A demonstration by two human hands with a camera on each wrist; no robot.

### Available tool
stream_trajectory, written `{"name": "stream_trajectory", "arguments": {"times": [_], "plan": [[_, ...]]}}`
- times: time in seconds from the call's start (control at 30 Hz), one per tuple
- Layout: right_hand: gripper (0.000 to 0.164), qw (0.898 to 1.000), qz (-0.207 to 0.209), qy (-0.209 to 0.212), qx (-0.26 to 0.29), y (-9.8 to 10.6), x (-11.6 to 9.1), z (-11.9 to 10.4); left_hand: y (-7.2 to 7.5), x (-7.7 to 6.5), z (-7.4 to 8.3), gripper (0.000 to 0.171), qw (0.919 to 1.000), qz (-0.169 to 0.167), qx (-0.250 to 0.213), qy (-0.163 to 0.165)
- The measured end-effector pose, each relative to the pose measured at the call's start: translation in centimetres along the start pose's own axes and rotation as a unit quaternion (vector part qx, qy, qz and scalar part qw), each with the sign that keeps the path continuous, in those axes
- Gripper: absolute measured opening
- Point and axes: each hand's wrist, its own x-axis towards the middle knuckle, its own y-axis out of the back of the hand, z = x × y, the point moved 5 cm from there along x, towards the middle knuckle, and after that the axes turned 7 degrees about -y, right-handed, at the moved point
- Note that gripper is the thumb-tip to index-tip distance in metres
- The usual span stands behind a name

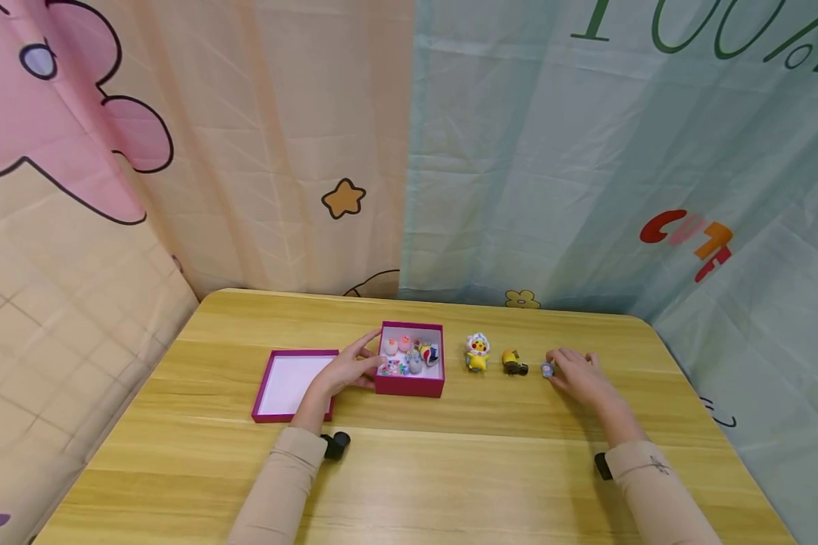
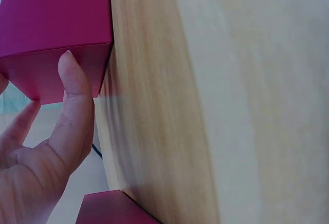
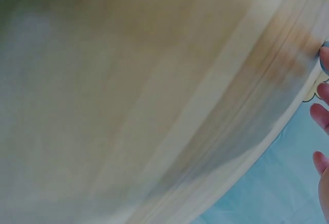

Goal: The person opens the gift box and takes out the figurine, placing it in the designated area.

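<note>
A magenta box (image 1: 409, 387) without its lid stands mid-table, holding several small toy figurines (image 1: 415, 362), pink and grey ones among them. My left hand (image 1: 344, 371) rests against its left wall, thumb and fingertips touching the side (image 2: 67, 70) in the left wrist view. To the right, my right hand (image 1: 579, 375) pinches a small blue figurine (image 1: 547, 369) low over the tabletop. Between box and right hand are a yellow figurine with a white hood (image 1: 477, 353), upright, and a yellow-and-dark figurine (image 1: 513, 363). Only fingertips (image 3: 320, 115) of my right hand show in the right wrist view.
The magenta box lid (image 1: 262, 390) lies inside-up left of the box, partly behind my left forearm. The wooden table (image 1: 450, 469) ends at a printed curtain (image 1: 518, 189) along the back.
</note>
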Motion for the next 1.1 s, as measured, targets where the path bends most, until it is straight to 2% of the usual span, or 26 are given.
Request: {"name": "stream_trajectory", "arguments": {"times": [0.37, 0.6, 1.1], "plan": [[0.031, 1.0, 0.013, -0.024, -0.016, 0.3, -0.04, 0.14, -0.05, 0.02, -0.08, 0.061, 1.0, 0.0, -0.004, 0.001], [0.03, 0.999, 0.005, -0.038, -0.022, 0.44, -0.01, 0.1, -0.07, 0.04, -0.07, 0.061, 1.0, -0.008, -0.003, -0.003], [0.026, 0.999, 0.022, -0.031, -0.017, 0.32, -0.01, -0.05, -0.12, -0.16, 0.2, 0.062, 0.9999, -0.01, -0.001, -0.008]]}}
